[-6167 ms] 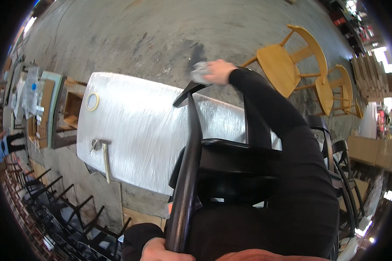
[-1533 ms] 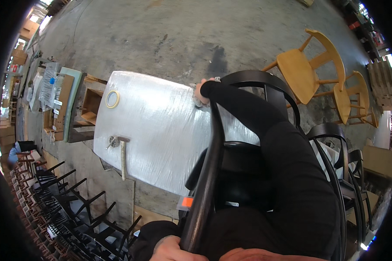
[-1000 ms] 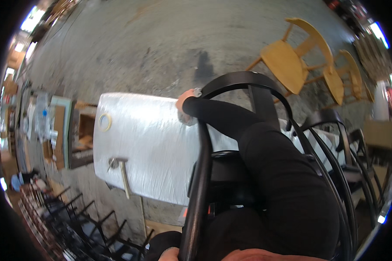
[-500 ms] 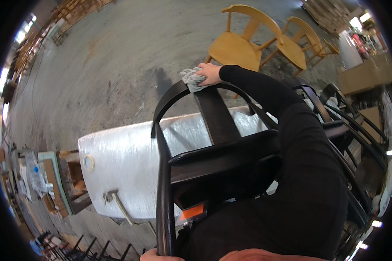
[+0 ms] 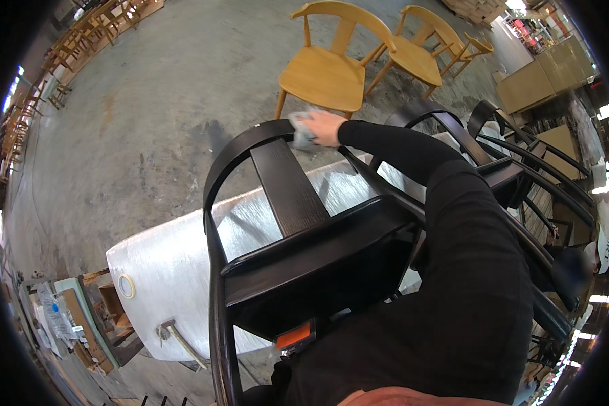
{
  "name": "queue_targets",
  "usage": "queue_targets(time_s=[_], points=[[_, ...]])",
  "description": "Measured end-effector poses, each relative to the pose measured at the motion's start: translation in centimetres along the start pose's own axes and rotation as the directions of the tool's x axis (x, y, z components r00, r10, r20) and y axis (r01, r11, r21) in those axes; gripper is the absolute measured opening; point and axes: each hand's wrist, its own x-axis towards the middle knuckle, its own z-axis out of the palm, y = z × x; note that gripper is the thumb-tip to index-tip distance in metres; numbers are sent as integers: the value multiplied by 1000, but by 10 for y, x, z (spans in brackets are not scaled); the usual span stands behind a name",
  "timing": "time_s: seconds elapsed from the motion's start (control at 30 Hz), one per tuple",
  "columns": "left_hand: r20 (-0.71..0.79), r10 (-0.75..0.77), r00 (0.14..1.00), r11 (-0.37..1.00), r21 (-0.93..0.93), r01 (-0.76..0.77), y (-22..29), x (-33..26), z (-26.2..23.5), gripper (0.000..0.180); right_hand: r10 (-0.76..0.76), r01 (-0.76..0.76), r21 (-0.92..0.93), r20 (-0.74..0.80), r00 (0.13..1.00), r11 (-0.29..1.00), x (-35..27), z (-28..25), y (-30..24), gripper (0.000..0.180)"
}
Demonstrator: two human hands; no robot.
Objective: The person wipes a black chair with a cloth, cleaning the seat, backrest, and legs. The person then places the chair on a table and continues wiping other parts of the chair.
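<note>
A black wooden chair [image 5: 304, 264] lies tipped on a silver metal-topped table [image 5: 183, 271] in front of me. My right hand [image 5: 325, 127] presses a grey cloth [image 5: 302, 132] against the curved top rail of the chair's back, at its far end. My right arm in a black sleeve stretches over the seat. My left hand is out of view below the lower edge, where the chair's leg runs down.
Two light wooden chairs [image 5: 331, 68] stand on the concrete floor beyond. More black chairs [image 5: 521, 176] are stacked at the right. A roll of tape [image 5: 126, 287] and a hammer [image 5: 176, 338] lie on the table's left end. Crates and shelves are at the lower left.
The view has swung upward and right, showing more of the wooden chairs. My right hand with the cloth has slid along the chair's top rail; my left hand has dropped out of view.
</note>
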Motion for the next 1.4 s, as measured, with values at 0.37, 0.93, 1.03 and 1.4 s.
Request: queue_targets(time_s=[0.37,0.93,1.03,1.4], points=[[-184,-10,983,998,-63,-2,-9,-2,10,14,267,-245,307,-31,963,920,-24,58,36,92],[-186,41,982,980,-185,-76,-19,-4,5,19,193,-224,450,113,975,865,-96,92,70,32],[-189,43,981,983,-167,-76,-22,-4,7,20,405,-462,370,223,887,806,-85,99,67,32],[-168,-17,986,1000,-10,16,-12,1,8,22,528,-546,35,207,824,837,-104,106,47,59]])
